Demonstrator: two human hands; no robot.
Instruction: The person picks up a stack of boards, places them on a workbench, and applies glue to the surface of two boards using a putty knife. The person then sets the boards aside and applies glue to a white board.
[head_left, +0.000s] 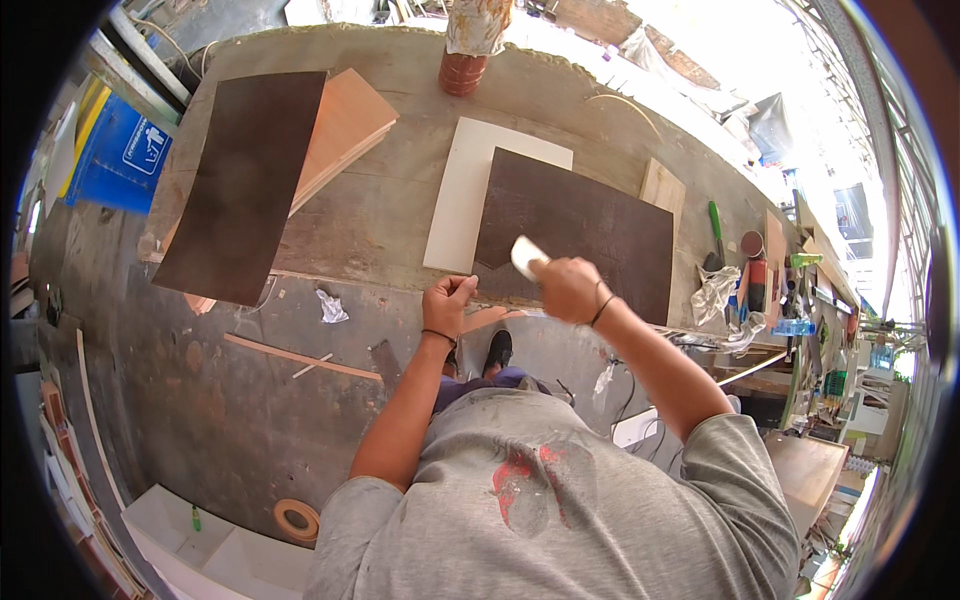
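Observation:
A dark brown sheet [590,225] lies on the workbench, overlapping a white board [458,170] whose left and far edges show. Its surface looks streaked and slightly glossy. In my right hand [570,290] is a scraper, its pale flat blade [524,257] tilted above the near left part of the sheet. Whether the blade touches the sheet, I cannot tell. My left hand [447,305] is closed, thumb against forefinger, beside the near left corner of the sheet at the bench's front edge. Anything within its pinch is too small to make out.
Another brown sheet [245,180] rests on stacked wooden boards [348,120] at left. A reddish-brown container [463,75] stands at the far edge. Right of my work are a green-handled tool [715,220] and crumpled plastic [714,295]. Wood strips [300,357] and a tape roll [296,520] lie below.

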